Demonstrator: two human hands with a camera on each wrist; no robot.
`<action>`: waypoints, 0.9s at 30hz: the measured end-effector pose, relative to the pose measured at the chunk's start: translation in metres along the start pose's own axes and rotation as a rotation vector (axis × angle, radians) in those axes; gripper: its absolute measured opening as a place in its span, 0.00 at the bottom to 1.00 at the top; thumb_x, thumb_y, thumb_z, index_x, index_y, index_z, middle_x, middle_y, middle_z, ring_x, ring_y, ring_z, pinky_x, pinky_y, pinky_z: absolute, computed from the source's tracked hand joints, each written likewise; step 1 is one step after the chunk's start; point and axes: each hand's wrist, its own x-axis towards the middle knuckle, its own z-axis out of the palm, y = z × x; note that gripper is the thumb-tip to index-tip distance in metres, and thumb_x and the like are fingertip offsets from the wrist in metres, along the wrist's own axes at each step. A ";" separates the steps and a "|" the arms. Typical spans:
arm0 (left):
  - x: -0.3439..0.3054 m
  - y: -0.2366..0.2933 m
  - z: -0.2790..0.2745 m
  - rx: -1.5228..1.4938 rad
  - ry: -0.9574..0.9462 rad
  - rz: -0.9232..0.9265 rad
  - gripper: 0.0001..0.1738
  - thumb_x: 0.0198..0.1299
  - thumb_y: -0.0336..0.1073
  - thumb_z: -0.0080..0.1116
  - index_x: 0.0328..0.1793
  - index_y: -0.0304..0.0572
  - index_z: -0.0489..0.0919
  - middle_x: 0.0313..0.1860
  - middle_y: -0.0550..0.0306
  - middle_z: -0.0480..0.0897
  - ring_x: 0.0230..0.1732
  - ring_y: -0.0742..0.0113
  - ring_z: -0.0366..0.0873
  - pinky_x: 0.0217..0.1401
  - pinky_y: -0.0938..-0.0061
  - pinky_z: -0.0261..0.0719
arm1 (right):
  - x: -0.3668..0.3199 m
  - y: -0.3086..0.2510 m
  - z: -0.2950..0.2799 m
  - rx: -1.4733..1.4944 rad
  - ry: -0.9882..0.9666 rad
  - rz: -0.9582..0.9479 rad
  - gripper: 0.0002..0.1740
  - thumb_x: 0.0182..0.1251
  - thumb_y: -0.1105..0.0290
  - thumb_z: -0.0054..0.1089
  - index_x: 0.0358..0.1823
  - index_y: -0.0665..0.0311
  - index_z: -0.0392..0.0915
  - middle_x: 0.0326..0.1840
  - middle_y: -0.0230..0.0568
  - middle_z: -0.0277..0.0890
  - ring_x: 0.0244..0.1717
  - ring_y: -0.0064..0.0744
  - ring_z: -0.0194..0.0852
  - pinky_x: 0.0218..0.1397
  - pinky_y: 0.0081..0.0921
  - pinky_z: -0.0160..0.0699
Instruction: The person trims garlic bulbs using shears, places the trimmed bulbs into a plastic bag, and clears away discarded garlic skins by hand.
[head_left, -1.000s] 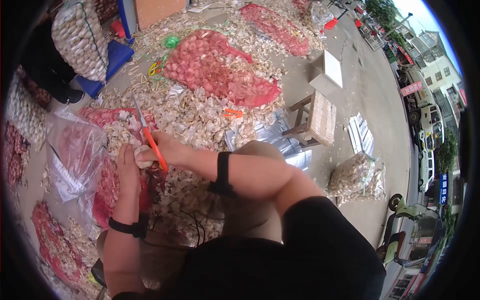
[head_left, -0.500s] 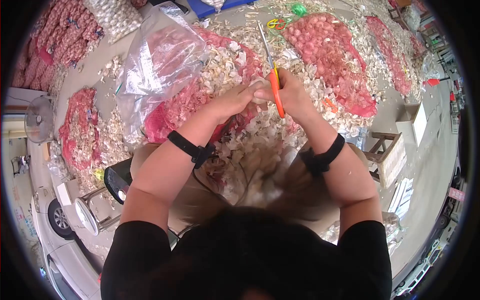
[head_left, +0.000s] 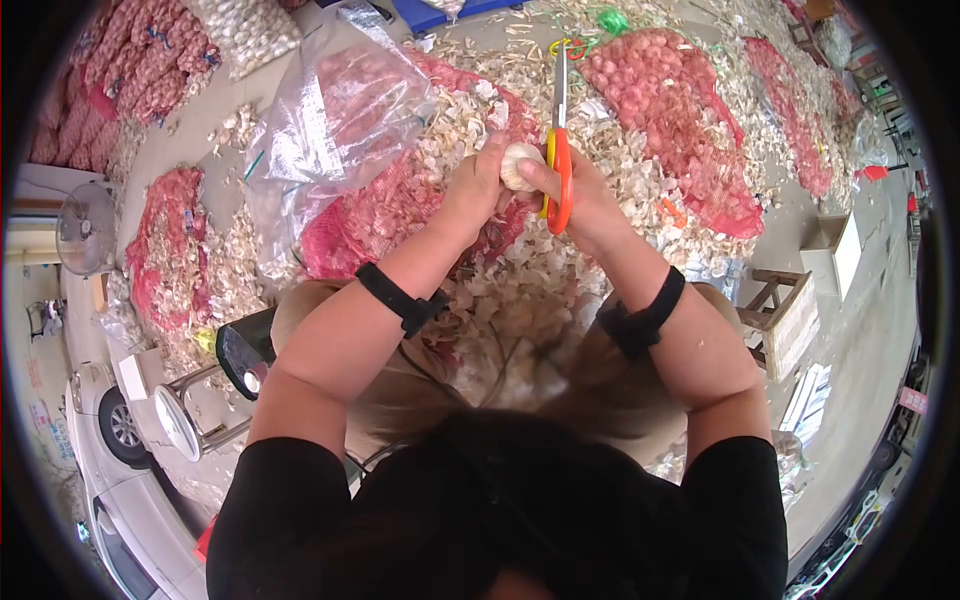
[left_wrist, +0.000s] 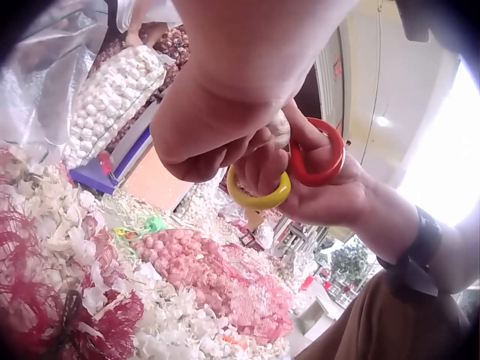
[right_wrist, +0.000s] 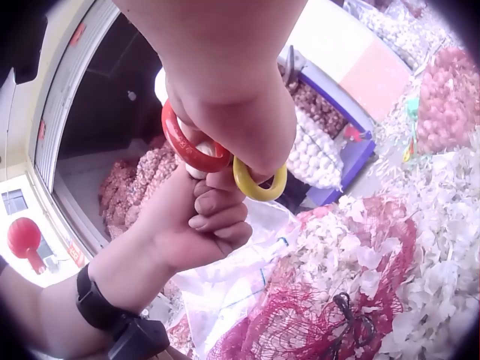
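Note:
A whitish garlic bulb (head_left: 520,167) shows between the two hands in the head view. My left hand (head_left: 474,192) holds it from the left with curled fingers, which the right wrist view shows bunched beneath it. My right hand (head_left: 594,205) grips scissors with an orange-red and a yellow handle loop (head_left: 562,185), and its thumb lies against the bulb. The blades (head_left: 561,90) point away from the body and look closed. In the left wrist view the yellow loop (left_wrist: 259,201) and red loop (left_wrist: 297,159) sit round the right hand's fingers.
Loose garlic skins (head_left: 510,290) cover the floor below the hands. A clear plastic bag (head_left: 300,150) lies over red netting at the left. A red net sack of garlic bulbs (head_left: 650,80) lies ahead to the right. A wooden stool (head_left: 790,325) stands at the right.
The head view has swung round from a second ago. Since half a second ago, the garlic bulb has come more into sight between the hands, and the scissors point more straight ahead.

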 end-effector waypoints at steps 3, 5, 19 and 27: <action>0.007 -0.003 -0.006 0.020 -0.054 -0.038 0.28 0.69 0.56 0.32 0.42 0.42 0.77 0.22 0.64 0.74 0.20 0.79 0.67 0.20 0.80 0.61 | 0.004 0.003 -0.002 -0.130 0.086 0.030 0.25 0.57 0.64 0.67 0.50 0.69 0.68 0.40 0.36 0.74 0.37 0.24 0.74 0.39 0.21 0.75; 0.009 -0.006 -0.010 -0.049 -0.086 -0.092 0.27 0.68 0.56 0.36 0.46 0.40 0.76 0.26 0.62 0.76 0.23 0.77 0.70 0.24 0.79 0.65 | 0.008 0.004 -0.010 -0.074 0.073 0.201 0.24 0.59 0.64 0.65 0.52 0.68 0.68 0.42 0.38 0.75 0.36 0.27 0.75 0.39 0.23 0.77; 0.004 0.000 -0.004 0.370 -0.085 0.375 0.24 0.68 0.49 0.38 0.40 0.33 0.76 0.32 0.52 0.78 0.33 0.66 0.74 0.40 0.70 0.71 | 0.011 0.002 -0.026 0.081 -0.137 0.349 0.24 0.58 0.67 0.66 0.54 0.64 0.69 0.43 0.41 0.76 0.32 0.29 0.79 0.36 0.26 0.83; 0.023 -0.013 -0.007 0.246 -0.086 0.021 0.22 0.68 0.47 0.37 0.41 0.36 0.76 0.30 0.58 0.78 0.31 0.70 0.73 0.35 0.73 0.72 | 0.007 0.014 -0.029 0.112 -0.018 0.279 0.24 0.56 0.67 0.68 0.52 0.65 0.69 0.40 0.39 0.77 0.34 0.28 0.79 0.33 0.22 0.79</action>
